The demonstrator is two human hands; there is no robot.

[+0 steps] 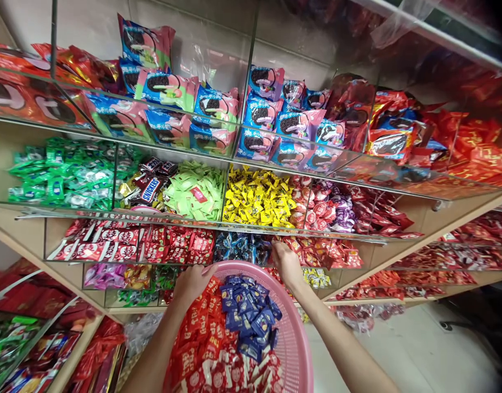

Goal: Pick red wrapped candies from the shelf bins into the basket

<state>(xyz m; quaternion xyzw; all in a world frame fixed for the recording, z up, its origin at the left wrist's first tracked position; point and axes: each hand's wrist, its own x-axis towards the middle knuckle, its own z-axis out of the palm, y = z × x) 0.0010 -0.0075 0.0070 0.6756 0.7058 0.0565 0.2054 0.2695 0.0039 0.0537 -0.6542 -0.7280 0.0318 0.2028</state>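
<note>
A pink plastic basket [302, 338] stands below the shelves. It holds blue-wrapped sweets [251, 316], red packets [201, 333] and red-and-white wrapped sweets [238, 376]. My left hand [195, 283] is closed on the far left of the basket's rim. My right hand [287, 263] reaches past the basket to a low shelf, between dark blue wrapped sweets [240, 248] and red wrapped sweets [322, 251]. Its fingers are curled at the dark blue sweets' edge, and what they hold, if anything, is hidden.
Glass-fronted shelves rise ahead, with cookie packs [169, 90] on the upper one. Below them lie green sweets [70, 174], Snickers bars [150, 188] and yellow sweets [259, 199]. Glass dividers part the compartments. Pale floor [431, 349] shows at lower right.
</note>
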